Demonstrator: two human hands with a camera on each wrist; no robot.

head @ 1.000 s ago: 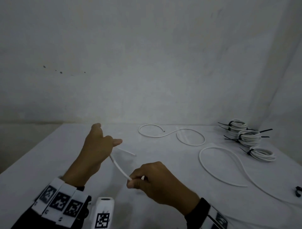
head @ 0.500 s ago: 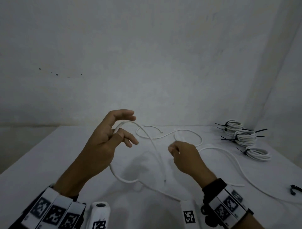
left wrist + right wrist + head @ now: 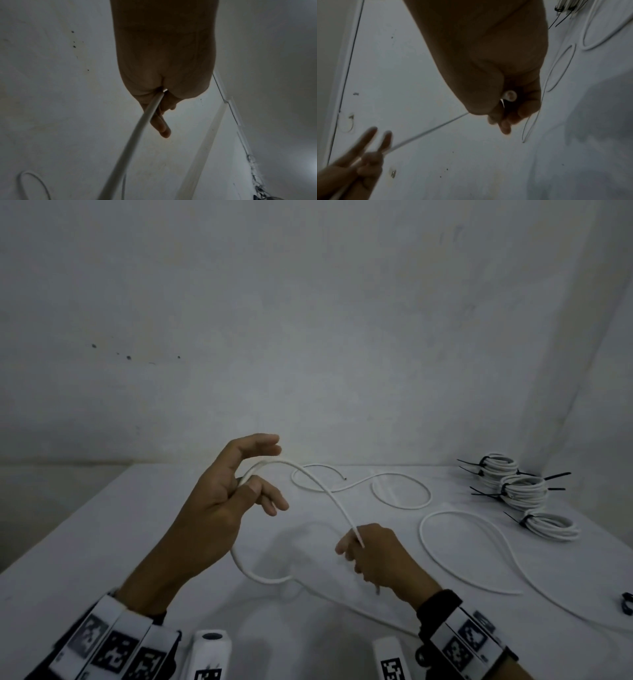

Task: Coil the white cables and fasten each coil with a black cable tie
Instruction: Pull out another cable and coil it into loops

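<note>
White desk (image 3: 102, 542) holds three tied coils (image 3: 524, 491) beyond the right hand (image 3: 380, 556), while both it and the left hand (image 3: 219, 508) pinch the cable (image 3: 318, 487) mid-loop, two loose cables (image 3: 397, 491) waiting.

Both wrists wear white bands (image 3: 113, 645) printed with black square markers (over black cuffs (image 3: 440, 604)).

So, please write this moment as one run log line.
step: coiling | left hand: holds white cable | right hand: grips same cable | tied coils: three | loose cables: two
</note>
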